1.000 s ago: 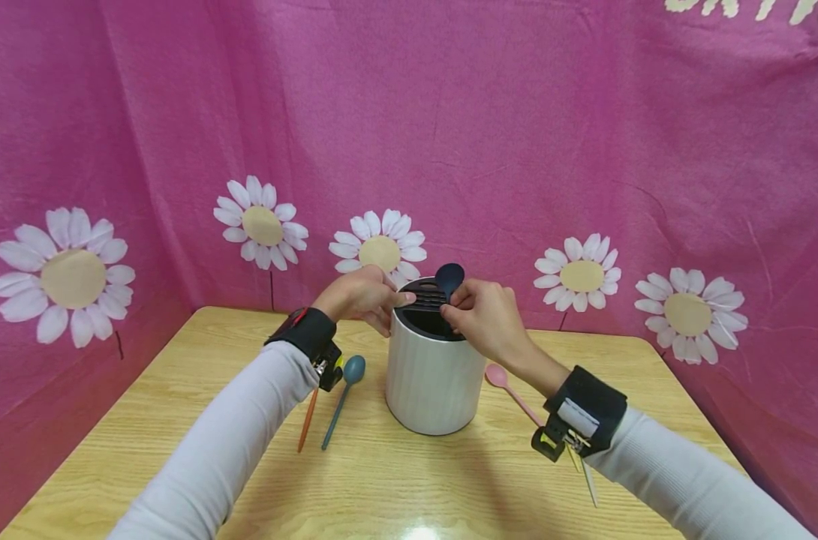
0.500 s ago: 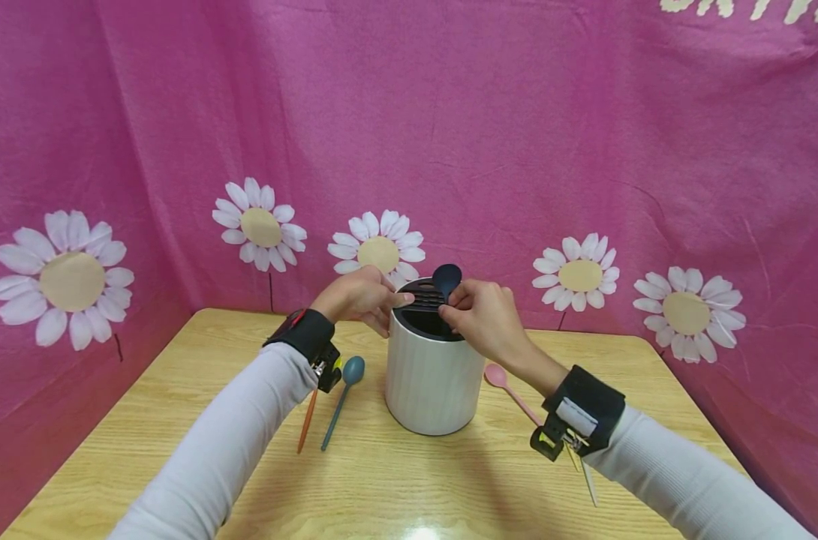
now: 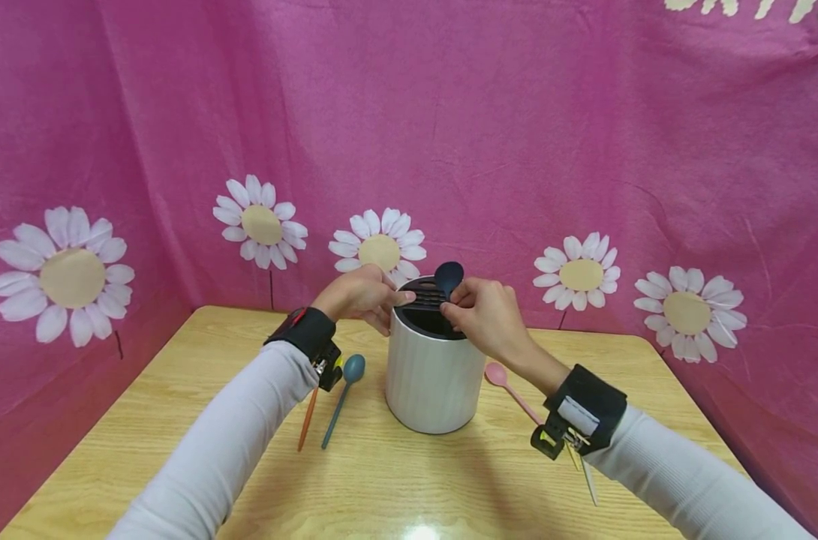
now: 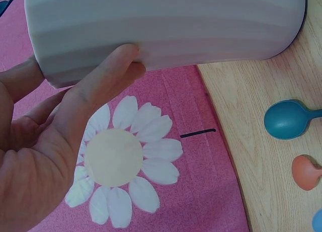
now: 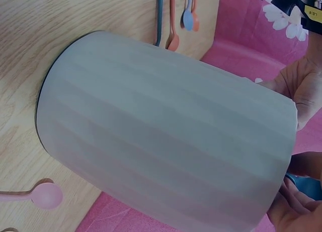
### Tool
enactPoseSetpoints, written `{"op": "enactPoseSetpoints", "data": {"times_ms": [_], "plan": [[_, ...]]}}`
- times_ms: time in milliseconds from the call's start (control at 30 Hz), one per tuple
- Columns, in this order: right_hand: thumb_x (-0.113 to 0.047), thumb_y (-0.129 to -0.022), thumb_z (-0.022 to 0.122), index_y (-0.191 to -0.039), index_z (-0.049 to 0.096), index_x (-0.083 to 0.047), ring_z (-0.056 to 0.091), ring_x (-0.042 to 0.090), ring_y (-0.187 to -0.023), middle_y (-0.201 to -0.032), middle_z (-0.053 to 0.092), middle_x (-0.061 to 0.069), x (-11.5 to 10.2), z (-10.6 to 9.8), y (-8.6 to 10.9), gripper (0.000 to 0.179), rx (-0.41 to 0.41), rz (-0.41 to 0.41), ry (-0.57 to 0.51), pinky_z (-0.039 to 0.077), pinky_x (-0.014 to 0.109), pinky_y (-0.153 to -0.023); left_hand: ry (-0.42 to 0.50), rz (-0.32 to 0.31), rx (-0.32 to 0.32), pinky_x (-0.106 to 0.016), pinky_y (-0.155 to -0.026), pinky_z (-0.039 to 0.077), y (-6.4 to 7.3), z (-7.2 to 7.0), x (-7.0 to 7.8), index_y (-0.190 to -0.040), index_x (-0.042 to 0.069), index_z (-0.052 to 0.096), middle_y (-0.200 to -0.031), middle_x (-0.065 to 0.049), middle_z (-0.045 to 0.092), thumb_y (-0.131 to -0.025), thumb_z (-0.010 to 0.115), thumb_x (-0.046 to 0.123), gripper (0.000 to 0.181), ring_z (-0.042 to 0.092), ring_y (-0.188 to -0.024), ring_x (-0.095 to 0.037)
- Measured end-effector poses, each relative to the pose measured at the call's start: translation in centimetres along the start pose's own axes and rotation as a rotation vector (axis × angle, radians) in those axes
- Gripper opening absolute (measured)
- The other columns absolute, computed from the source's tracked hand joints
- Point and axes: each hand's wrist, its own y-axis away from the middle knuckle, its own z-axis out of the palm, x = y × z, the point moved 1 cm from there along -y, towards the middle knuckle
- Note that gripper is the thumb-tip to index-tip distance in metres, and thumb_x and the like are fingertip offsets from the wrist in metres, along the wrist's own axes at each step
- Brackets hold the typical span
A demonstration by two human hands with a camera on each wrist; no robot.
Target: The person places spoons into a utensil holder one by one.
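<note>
A white ribbed utensil holder [image 3: 432, 382] with a black slotted insert [image 3: 422, 295] stands upright on the table. My left hand [image 3: 365, 296] grips its rim at the left, thumb over the top edge; the left wrist view shows the fingers [image 4: 113, 73] against the outer wall. My right hand [image 3: 486, 319] pinches a dark blue spoon [image 3: 449, 275] just below its bowl, at the holder's right side. Its bowl points up above the rim. The handle's lower part is hidden by the hand and the holder.
Left of the holder lie a teal spoon [image 3: 353, 367] and an orange utensil [image 3: 308, 421]; a small blue spoon [image 5: 187, 19] shows in the right wrist view. To the right are a pink spoon [image 3: 496, 373] and a whitish handle [image 3: 589, 481]. A pink cloth [image 3: 476, 135] backs the table.
Almost nothing differs. The right hand keeps its pinch on the dark blue spoon, and the left hand stays on the holder's rim.
</note>
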Motion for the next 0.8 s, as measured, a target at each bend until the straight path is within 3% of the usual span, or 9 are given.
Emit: {"op": "enactPoseSetpoints", "data": {"times_ms": [800], "plan": [[-0.008, -0.085, 0.072, -0.082, 0.067, -0.002, 0.064, 0.012, -0.059, -0.069, 0.068, 0.005, -0.1, 0.02, 0.01, 0.009, 0.012, 0.013, 0.011, 0.057, 0.033, -0.054, 0.022, 0.0, 0.0, -0.044, -0.073, 0.059, -0.05, 0.07, -0.05, -0.109, -0.007, 0.066, -0.096, -0.019, 0.068, -0.096, 0.064, 0.021, 0.031, 0.068, -0.077, -0.029]]}}
